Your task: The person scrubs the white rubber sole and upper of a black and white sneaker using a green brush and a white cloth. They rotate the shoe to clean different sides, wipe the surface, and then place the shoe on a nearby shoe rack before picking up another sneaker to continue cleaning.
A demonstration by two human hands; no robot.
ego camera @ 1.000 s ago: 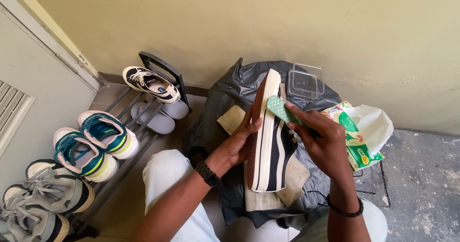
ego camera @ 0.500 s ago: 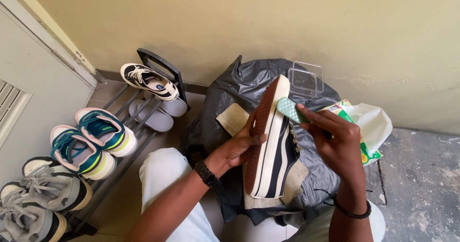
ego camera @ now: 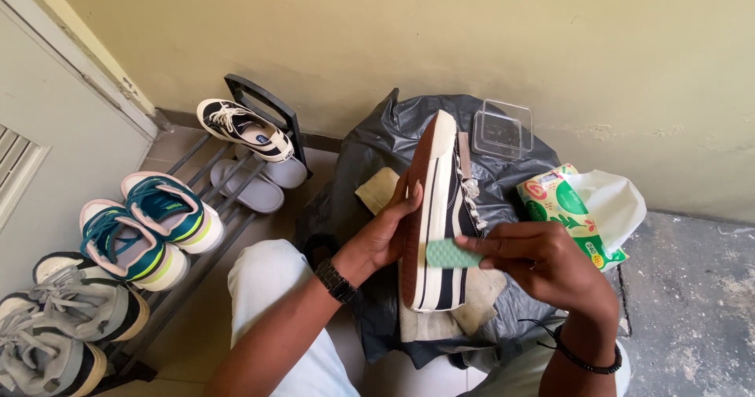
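The sneaker (ego camera: pixel 437 216) is tipped on its side over a grey bag (ego camera: pixel 377 153), brown sole facing left. Left hand (ego camera: pixel 385 236) grips it along the sole, thumb up near the toe. Right hand (ego camera: pixel 543 263) pinches a small green pad (ego camera: pixel 450 253) pressed against the white sidewall. A beige cloth (ego camera: pixel 377 189) sits under the shoe, a clear box (ego camera: pixel 503 128) and a wipes pack (ego camera: pixel 562 208) just behind. Rack (ego camera: pixel 259 102) of shoes off to the left
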